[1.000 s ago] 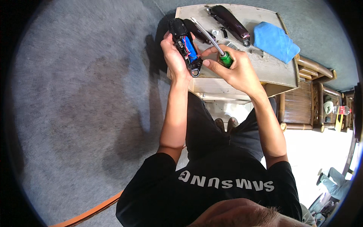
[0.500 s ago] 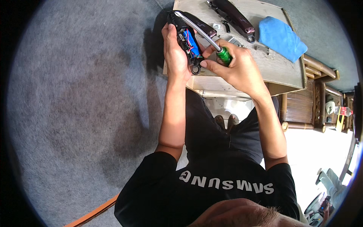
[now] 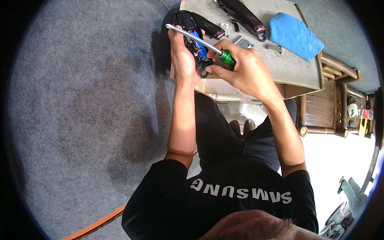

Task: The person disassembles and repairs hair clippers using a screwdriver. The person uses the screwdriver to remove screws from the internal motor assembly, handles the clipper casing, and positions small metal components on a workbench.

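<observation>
My left hand [image 3: 183,58] is closed round an opened black hair clipper [image 3: 185,19], held upright above the table's near left corner. Inside its body show a blue battery [image 3: 201,49] and red wires. My right hand [image 3: 246,70] grips a screwdriver with a green handle [image 3: 227,59]. The metal shaft [image 3: 196,39] crosses over the clipper, its tip pointing up and left past my left thumb. My right thumb and fingertips are at the clipper's lower end, by its hanging loop [image 3: 204,74]. A dark maroon clipper cover [image 3: 209,27] lies behind the held clipper.
On the wooden table [image 3: 280,76] lie another maroon clipper [image 3: 244,17], a folded blue cloth [image 3: 295,37], a metal blade piece [image 3: 243,42] and several small parts. Bamboo furniture [image 3: 319,105] stands at the right. Grey carpet-like material [image 3: 92,100] spreads on the left.
The screwdriver has swung so its tip moved left and down, off the clipper's top end to beyond its left side. Both hands keep their hold and have shifted slightly left.
</observation>
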`<action>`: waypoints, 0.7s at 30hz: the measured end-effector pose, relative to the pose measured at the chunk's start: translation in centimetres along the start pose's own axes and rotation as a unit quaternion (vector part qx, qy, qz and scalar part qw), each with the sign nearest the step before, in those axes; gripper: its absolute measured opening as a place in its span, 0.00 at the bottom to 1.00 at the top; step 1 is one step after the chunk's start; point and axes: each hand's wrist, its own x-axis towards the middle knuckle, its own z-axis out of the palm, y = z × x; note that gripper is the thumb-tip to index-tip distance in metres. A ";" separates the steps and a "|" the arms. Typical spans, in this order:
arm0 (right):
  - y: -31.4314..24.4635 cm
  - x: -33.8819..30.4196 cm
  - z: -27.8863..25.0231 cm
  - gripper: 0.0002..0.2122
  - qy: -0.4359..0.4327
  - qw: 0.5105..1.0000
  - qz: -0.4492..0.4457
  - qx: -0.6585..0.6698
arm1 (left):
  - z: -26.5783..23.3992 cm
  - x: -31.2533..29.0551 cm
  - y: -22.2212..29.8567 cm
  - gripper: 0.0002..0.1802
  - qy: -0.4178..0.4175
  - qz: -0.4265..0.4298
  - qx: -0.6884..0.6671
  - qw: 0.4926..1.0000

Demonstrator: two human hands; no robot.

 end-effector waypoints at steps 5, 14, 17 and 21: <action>0.3 0.0 0.3 0.16 -0.002 1.000 -0.015 0.002 | -0.9 0.6 -0.4 0.25 -0.014 0.005 0.012 1.000; 0.5 0.0 0.2 0.17 -0.008 1.000 -0.026 -0.013 | 0.0 0.1 0.0 0.24 -0.007 0.020 0.018 1.000; -0.1 -0.1 0.0 0.16 -0.012 0.999 -0.021 -0.048 | -0.1 0.0 0.1 0.23 -0.016 0.019 0.018 1.000; 0.2 -0.1 0.1 0.16 -0.015 0.999 -0.021 -0.038 | 0.4 0.0 0.2 0.22 -0.012 0.035 0.043 0.998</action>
